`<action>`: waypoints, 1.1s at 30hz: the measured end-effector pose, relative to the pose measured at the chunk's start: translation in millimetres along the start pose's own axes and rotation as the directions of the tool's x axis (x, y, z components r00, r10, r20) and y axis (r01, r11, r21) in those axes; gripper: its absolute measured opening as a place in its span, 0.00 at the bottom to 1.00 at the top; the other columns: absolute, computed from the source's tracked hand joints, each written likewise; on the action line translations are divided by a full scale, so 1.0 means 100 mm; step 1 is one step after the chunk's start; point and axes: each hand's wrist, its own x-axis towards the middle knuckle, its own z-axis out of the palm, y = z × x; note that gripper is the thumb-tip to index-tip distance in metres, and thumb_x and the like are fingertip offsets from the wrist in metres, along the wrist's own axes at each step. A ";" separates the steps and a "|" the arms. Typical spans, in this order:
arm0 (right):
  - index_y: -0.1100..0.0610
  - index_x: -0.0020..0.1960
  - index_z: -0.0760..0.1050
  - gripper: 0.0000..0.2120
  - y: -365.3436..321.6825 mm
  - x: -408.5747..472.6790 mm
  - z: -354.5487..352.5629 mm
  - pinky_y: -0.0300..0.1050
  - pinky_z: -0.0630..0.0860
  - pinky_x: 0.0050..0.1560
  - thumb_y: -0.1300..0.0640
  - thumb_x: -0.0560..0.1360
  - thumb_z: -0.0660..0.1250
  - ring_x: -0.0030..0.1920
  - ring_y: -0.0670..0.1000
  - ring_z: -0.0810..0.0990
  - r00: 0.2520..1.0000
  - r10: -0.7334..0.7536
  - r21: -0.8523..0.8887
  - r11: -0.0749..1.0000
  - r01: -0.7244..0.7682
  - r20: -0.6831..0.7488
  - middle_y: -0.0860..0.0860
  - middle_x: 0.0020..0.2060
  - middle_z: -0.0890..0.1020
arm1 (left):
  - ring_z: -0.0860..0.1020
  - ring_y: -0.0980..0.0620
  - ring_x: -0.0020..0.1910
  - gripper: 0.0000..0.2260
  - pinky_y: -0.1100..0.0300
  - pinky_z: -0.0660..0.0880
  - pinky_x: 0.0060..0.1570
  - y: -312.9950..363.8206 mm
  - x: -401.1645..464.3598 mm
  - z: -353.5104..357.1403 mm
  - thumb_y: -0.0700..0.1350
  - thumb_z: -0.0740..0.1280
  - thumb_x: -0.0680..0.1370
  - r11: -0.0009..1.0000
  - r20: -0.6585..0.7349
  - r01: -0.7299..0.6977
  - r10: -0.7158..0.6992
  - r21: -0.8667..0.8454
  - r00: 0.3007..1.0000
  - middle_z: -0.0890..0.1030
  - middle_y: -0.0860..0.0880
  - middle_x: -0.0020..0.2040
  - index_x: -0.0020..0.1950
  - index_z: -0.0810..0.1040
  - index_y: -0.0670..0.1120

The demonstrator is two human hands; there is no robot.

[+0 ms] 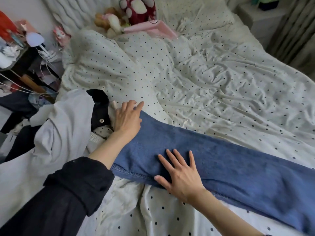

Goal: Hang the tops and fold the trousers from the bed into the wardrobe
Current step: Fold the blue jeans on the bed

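Blue jeans (230, 160) lie stretched flat across the near part of the bed (213, 79), running from the middle left down to the lower right. My left hand (127, 119) rests with straight fingers on their far left end. My right hand (179, 174) presses flat, fingers spread, on the denim near its front edge. A pale grey top (56, 138) with a black collar and a snap button (102, 120) lies heaped at the left, beside my left hand.
Soft toys (136, 9) and a pink box (153, 28) sit at the head of the bed. A cluttered dark shelf with cables (25, 65) stands on the left. A white bedside cabinet (260, 19) and curtains (296, 36) are at the far right.
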 end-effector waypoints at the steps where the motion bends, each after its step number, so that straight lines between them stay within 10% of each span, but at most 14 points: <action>1: 0.49 0.64 0.74 0.33 0.00 0.01 0.05 0.67 0.55 0.62 0.30 0.75 0.44 0.61 0.56 0.78 0.998 -0.001 -0.033 0.999 0.004 0.065 0.53 0.61 0.79 | 0.61 0.46 0.68 0.27 0.52 0.61 0.64 -0.04 -0.09 0.03 0.46 0.64 0.78 1.000 0.035 0.031 -0.031 0.000 0.999 0.62 0.47 0.71 0.75 0.59 0.50; 7: 0.54 0.60 0.75 0.30 -0.17 0.05 0.02 0.69 0.57 0.63 0.40 0.63 0.74 0.63 0.59 0.76 0.977 -0.144 -0.091 0.987 0.131 -0.157 0.57 0.62 0.77 | 0.71 0.38 0.57 0.17 0.46 0.69 0.53 -0.39 -0.70 0.16 0.50 0.68 0.75 0.949 0.031 0.297 -0.295 -0.104 0.955 0.75 0.39 0.56 0.58 0.72 0.41; 15: 0.56 0.33 0.82 0.10 -0.24 0.07 0.10 0.69 0.56 0.64 0.51 0.60 0.79 0.60 0.60 0.78 0.961 -0.240 -0.276 0.941 0.196 -0.135 0.55 0.56 0.81 | 0.72 0.35 0.48 0.17 0.43 0.73 0.43 -0.37 -0.97 0.24 0.45 0.74 0.69 0.946 -0.081 0.270 -0.288 -0.180 0.954 0.72 0.36 0.50 0.49 0.72 0.37; 27: 0.55 0.32 0.77 0.08 -0.38 0.06 0.18 0.54 0.69 0.57 0.62 0.67 0.63 0.37 0.53 0.78 0.943 -0.240 -0.133 0.968 0.213 -0.232 0.50 0.35 0.79 | 0.70 0.38 0.53 0.08 0.48 0.66 0.57 -0.45 -1.06 0.23 0.43 0.71 0.73 0.943 -0.039 0.271 -0.283 -0.196 0.958 0.76 0.38 0.47 0.42 0.77 0.38; 33: 0.49 0.38 0.80 0.16 -0.38 -0.01 0.13 0.47 0.78 0.53 0.49 0.71 0.54 0.48 0.47 0.83 0.985 -0.173 0.085 0.981 0.173 -0.010 0.46 0.48 0.84 | 0.71 0.39 0.57 0.17 0.49 0.68 0.54 -0.45 -1.04 0.16 0.48 0.68 0.76 0.943 0.068 0.282 -0.274 -0.179 0.959 0.78 0.36 0.50 0.54 0.72 0.35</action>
